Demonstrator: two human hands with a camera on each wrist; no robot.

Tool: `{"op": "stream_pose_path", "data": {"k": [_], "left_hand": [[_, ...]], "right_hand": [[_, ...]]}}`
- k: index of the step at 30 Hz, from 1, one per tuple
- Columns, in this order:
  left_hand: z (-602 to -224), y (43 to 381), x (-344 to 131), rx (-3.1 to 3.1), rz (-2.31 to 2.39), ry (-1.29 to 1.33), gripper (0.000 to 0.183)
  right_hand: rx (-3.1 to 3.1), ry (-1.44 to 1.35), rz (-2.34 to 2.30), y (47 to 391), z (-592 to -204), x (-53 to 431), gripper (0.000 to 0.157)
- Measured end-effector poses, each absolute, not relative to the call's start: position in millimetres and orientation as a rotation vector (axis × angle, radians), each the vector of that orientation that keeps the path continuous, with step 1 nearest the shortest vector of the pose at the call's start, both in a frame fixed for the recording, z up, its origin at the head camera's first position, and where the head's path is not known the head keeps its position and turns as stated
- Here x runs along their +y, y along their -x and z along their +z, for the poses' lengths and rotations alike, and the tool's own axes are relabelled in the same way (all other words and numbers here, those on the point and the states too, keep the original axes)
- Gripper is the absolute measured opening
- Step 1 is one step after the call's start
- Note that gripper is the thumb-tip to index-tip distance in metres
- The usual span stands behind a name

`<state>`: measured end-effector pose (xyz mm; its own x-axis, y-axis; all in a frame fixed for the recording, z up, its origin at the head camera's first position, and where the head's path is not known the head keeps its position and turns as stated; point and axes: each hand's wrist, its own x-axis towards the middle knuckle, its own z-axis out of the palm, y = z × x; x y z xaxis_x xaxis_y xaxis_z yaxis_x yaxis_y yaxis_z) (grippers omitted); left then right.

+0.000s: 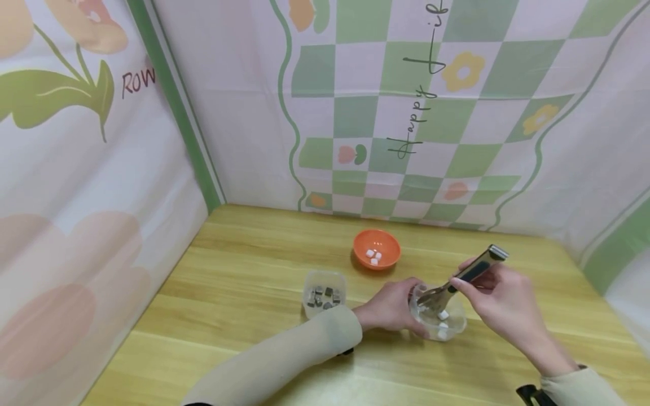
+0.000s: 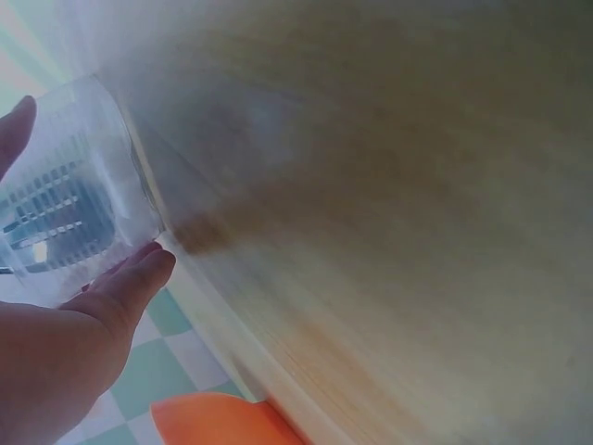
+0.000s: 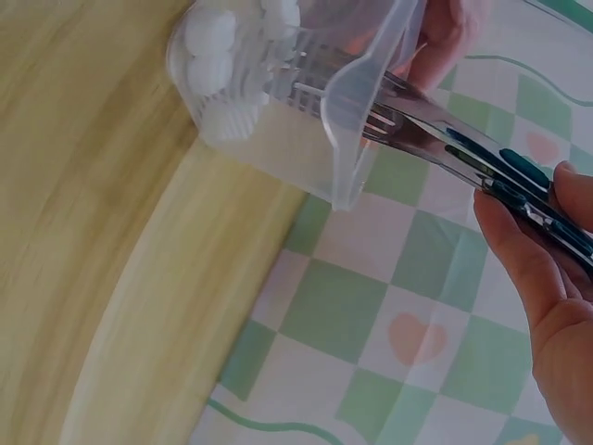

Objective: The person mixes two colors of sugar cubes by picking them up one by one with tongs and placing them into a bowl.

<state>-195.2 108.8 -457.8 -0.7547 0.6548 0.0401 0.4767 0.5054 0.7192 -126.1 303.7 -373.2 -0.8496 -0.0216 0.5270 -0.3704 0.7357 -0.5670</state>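
At the right of the table, my left hand [image 1: 390, 307] grips the side of a clear plastic container [image 1: 460, 326], fingers and thumb around its wall. White cubes [image 1: 443, 326] lie in the bottom of it. My right hand [image 1: 510, 301] holds metal tongs [image 1: 476, 270] with dark grips, pinched between thumb and fingers. The slotted tong tips [image 3: 310, 88] reach down inside the container, close to the white cubes [image 3: 211, 56]. In the left wrist view the container [image 2: 111, 199] stands on the table beside my fingers.
An orange bowl [image 1: 392, 257] with several white cubes stands toward the back. Left of my left hand is a second clear container [image 1: 325, 277] holding several dark, shiny cubes; my left sleeve [image 1: 304, 341] passes in front of it. A patterned curtain [image 1: 264, 141] hangs behind the table.
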Motion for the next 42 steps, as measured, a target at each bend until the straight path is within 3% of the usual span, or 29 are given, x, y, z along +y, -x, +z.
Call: {"op": "stream_pose_path", "data": {"k": [42], "left_hand": [[-452.2,192.0,108.6,2.530,1.071,-0.932,0.081]], "right_hand": [[-2.409,-0.384,0.964,129.0,-371.2,297.5,0.027]]}}
